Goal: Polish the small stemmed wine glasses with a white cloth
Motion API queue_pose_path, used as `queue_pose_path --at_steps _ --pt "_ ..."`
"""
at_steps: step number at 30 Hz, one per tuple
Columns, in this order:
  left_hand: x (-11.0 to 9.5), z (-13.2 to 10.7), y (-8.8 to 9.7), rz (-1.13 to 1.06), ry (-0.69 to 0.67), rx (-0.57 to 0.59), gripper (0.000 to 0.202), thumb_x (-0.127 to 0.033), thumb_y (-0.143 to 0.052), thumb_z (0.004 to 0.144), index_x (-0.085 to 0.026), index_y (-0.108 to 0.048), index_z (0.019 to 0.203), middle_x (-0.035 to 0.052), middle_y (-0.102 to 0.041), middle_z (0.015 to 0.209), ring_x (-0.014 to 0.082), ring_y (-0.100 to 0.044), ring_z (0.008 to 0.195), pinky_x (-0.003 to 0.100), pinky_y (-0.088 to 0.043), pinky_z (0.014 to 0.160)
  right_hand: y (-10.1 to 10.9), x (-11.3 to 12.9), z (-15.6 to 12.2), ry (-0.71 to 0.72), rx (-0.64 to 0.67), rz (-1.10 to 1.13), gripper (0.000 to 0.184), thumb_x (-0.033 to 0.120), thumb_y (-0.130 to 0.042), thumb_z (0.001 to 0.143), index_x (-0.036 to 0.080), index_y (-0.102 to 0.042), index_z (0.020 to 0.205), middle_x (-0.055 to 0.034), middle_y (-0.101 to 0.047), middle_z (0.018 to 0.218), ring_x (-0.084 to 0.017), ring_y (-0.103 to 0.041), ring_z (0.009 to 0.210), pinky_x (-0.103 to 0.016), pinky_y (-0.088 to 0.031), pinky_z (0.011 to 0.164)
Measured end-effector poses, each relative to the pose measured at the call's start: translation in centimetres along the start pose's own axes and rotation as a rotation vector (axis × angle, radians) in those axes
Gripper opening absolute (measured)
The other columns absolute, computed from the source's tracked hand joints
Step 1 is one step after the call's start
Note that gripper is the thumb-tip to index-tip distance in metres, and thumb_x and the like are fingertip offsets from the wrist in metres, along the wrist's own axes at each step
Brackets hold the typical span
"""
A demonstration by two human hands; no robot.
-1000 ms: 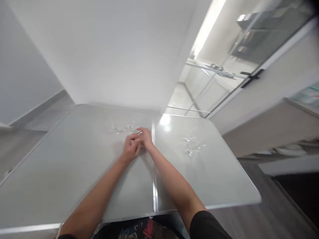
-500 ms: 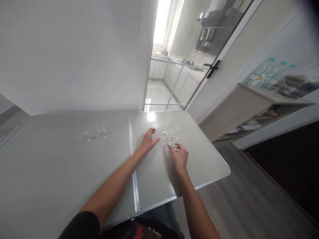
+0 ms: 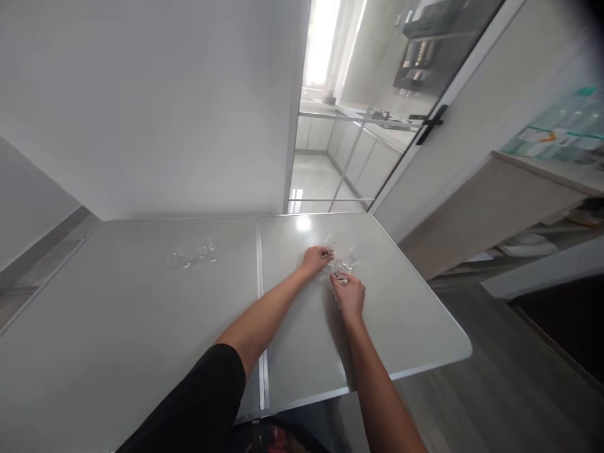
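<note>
A cluster of clear, shiny see-through items (image 3: 348,259), perhaps glassware, is on the right part of the pale table (image 3: 302,352). Their exact shapes are hard to make out. My left hand (image 3: 315,261) reaches to the cluster's left side, with fingers curled round one clear item. At the near side, my right hand (image 3: 349,294) has its thumb and fingers closed round another clear piece. My fingers partly hide both held items. Farther left on the table is a second group of clear items (image 3: 195,255), with neither hand near it.
A metal seam (image 3: 259,270) divides the tabletop. Behind the table rises a white wall (image 3: 189,107), with a glazed door (image 3: 349,157) opening onto a kitchen. To the right, a wooden cabinet (image 3: 491,207) carries several plastic bottles (image 3: 561,135).
My left hand has moved right to the clear cluster and closed its fingers. My right hand remains there, its fingers drawn closer together. The camera view has shifted, showing more at the left.
</note>
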State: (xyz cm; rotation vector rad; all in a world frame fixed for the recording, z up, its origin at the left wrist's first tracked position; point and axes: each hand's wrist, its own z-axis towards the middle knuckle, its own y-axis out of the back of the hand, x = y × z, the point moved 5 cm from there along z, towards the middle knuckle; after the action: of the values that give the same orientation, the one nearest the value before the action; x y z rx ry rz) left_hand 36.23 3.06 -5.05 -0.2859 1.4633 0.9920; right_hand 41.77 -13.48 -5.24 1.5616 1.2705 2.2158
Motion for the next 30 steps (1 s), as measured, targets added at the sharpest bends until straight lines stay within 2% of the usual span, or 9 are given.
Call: queue_pose_path --at_steps 2,5,8,12,16,18,21,24,30 --pt "-0.5 -1.3 1.4 -0.005 0.000 -0.034 0.007 -0.022 -0.074 0.081 -0.016 -0.078 0.083 0.0092 -0.079 0.096 0.0215 -0.073 0.093 0.034 -0.052 0.090 -0.1 -0.1 -0.1 0.035 -0.005 -0.003 0.047 0.052 -0.063 0.082 0.019 -0.079 0.110 -0.0163 -0.079 0.099 -0.029 -0.074 0.086 -0.033 -0.051 0.077" --pt "-1.3 -5.2 5.4 -0.056 -0.022 -0.141 0.008 -0.025 -0.074 0.084 -0.020 -0.079 0.083 0.0069 -0.080 0.097 0.0213 -0.073 0.094 0.033 -0.053 0.090 -0.1 -0.4 -0.1 0.034 -0.011 -0.050 0.048 0.053 -0.063 0.081 0.017 -0.080 0.109 -0.0187 -0.078 0.100 -0.032 -0.073 0.088 -0.035 -0.051 0.078" --pt "-1.6 -11.0 11.1 -0.090 -0.016 -0.313 0.007 -0.028 -0.076 0.082 -0.023 -0.080 0.085 0.0052 -0.080 0.098 0.0221 -0.074 0.094 0.034 -0.054 0.090 -0.2 -0.8 0.3 0.021 0.003 -0.101 0.050 0.055 -0.063 0.080 0.017 -0.081 0.108 -0.0194 -0.078 0.099 -0.035 -0.073 0.088 -0.038 -0.051 0.077" --pt "-0.5 -19.8 19.6 0.085 0.033 -0.562 0.008 -0.031 -0.078 0.081 -0.025 -0.080 0.086 0.0039 -0.080 0.095 0.0238 -0.075 0.093 0.039 -0.055 0.093 0.1 -0.2 0.0 0.065 -0.023 -0.107 0.046 0.052 -0.060 0.082 0.017 -0.082 0.103 -0.0177 -0.078 0.102 -0.035 -0.073 0.093 -0.040 -0.051 0.083" --pt "2.5 -26.1 26.9 0.218 0.193 -0.736 0.009 -0.034 -0.076 0.082 -0.026 -0.081 0.086 0.0029 -0.080 0.100 0.0261 -0.075 0.100 0.044 -0.054 0.100 -1.2 3.9 -2.9 0.191 -0.008 0.046 0.047 0.053 -0.062 0.083 0.014 -0.082 0.098 -0.0174 -0.079 0.097 -0.032 -0.074 0.087 -0.038 -0.053 0.082" --pt "4.0 -27.7 29.5 0.256 0.261 -0.792 0.014 -0.035 -0.076 0.081 -0.026 -0.081 0.090 0.0031 -0.080 0.101 0.0263 -0.075 0.099 0.043 -0.055 0.097 -3.7 7.5 -5.5 0.272 0.143 0.141 0.048 0.055 -0.063 0.084 0.013 -0.082 0.098 -0.0158 -0.079 0.090 -0.029 -0.074 0.078 -0.036 -0.055 0.077" --pt "5.9 -28.6 31.9 0.282 0.317 -0.842 0.017 -0.036 -0.075 0.082 -0.024 -0.080 0.093 0.0039 -0.080 0.101 0.0260 -0.075 0.098 0.041 -0.056 0.095 -8.7 13.5 -9.9 0.367 0.364 0.240 0.043 0.053 -0.065 0.085 0.016 -0.082 0.098 -0.0138 -0.079 0.099 -0.029 -0.075 0.087 -0.038 -0.056 0.086" --pt "7.2 -28.7 32.6 0.321 0.336 -0.851 0.016 -0.035 -0.072 0.084 -0.024 -0.080 0.093 0.0053 -0.080 0.101 0.0261 -0.075 0.098 0.040 -0.056 0.094 -13.3 18.7 -13.2 0.411 0.492 0.285 0.032 0.043 -0.068 0.083 0.019 -0.082 0.098 -0.0107 -0.079 0.105 -0.029 -0.075 0.100 -0.037 -0.056 0.092" --pt "8.2 -28.3 32.3 0.490 0.328 -0.807 0.015 -0.034 -0.068 0.085 -0.025 -0.079 0.089 0.0077 -0.080 0.097 0.0279 -0.075 0.093 0.043 -0.052 0.094 -18.1 23.5 -15.3 0.463 0.587 0.226 0.025 0.034 -0.066 0.083 0.021 -0.082 0.098 -0.0086 -0.080 0.097 -0.027 -0.076 0.089 -0.033 -0.056 0.080"
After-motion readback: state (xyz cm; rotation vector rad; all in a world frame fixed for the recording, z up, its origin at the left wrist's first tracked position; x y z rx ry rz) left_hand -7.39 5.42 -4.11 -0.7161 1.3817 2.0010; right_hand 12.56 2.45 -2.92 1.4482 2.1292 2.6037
